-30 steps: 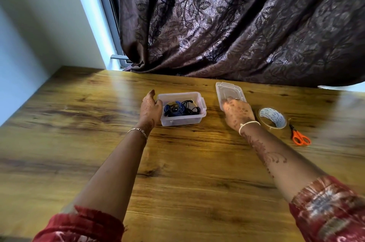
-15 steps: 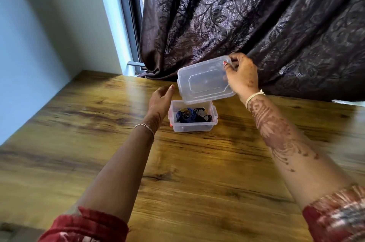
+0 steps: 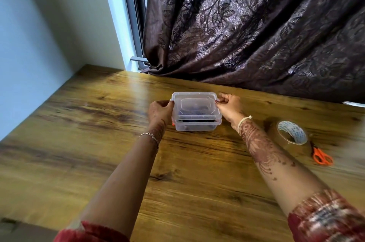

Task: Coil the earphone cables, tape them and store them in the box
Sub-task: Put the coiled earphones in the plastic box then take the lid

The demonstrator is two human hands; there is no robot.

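Wooden worktop [image 3: 98,143] carries the clear box [image 3: 197,127], cables [image 3: 194,122] inside, at centre; left hand [image 3: 160,110] and right hand [image 3: 230,108] each close their grip on a lid [image 3: 195,103] end. Uneven pressing might leave one side unlatched.

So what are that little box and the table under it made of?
The box and its lid look like thin clear plastic, slightly frosted: the dark cables inside show through, blurred. The table shows brown wood grain with knots and a soft sheen. Whether it is solid wood or a printed laminate, the picture cannot settle.
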